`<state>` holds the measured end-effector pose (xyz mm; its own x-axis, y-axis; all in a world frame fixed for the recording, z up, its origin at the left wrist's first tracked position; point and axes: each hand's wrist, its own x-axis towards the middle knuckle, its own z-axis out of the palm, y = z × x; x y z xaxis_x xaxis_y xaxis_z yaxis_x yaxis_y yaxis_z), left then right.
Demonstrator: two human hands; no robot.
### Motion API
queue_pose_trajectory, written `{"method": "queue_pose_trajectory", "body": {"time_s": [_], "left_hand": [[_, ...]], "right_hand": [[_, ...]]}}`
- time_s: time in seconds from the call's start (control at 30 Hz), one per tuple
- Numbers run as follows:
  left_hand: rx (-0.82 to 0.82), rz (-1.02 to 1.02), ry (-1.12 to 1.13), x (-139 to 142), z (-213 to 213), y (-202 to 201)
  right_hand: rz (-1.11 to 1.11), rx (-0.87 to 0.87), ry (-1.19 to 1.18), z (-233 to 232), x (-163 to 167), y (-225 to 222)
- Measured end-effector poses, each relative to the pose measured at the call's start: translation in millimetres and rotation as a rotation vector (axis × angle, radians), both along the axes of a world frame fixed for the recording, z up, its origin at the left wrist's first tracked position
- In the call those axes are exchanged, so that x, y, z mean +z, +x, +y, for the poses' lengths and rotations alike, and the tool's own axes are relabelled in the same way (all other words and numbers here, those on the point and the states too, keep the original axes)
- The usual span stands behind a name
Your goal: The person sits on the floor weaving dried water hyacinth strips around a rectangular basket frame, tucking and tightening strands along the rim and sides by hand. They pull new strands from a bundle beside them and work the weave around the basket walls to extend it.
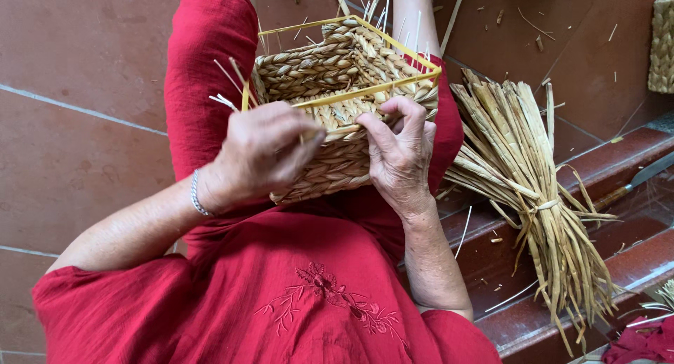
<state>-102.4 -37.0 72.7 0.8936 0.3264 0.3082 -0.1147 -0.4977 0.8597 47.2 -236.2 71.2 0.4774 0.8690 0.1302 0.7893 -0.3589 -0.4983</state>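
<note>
Left hand [263, 150] pinches a strand tight; right hand [400, 150] grips the woven basket [337, 62] rim; steady tension seems to keep rows even.

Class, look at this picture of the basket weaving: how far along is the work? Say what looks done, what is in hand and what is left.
Done: the basket walls are braided nearly up to the yellow frame. In hand: the left hand and right hand work a strand at the near rim. Left: thin stakes poke out untrimmed, and a tied bundle of straw lies unused on the step.
</note>
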Motion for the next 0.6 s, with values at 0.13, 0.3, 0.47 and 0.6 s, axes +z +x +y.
{"method": "queue_pose_trajectory", "body": {"time_s": [0.13,0.3,0.47,0.6], "left_hand": [[0.047,0.046,-0.067,14,20,10],[-0.093,0.141,-0.236,14,46,31],[-0.141,0.203,-0.664,-15,86,48],[-0.192,0.429,-0.384,-50,127,70]], "right_hand": [[-0.023,-0.006,0.141,-2,-8,-1],[-0.098,0.018,0.053,-11,-4,-9],[-0.291,0.029,0.005,-2,-7,-15],[-0.310,-0.004,-0.045,0,-7,-22]]}}
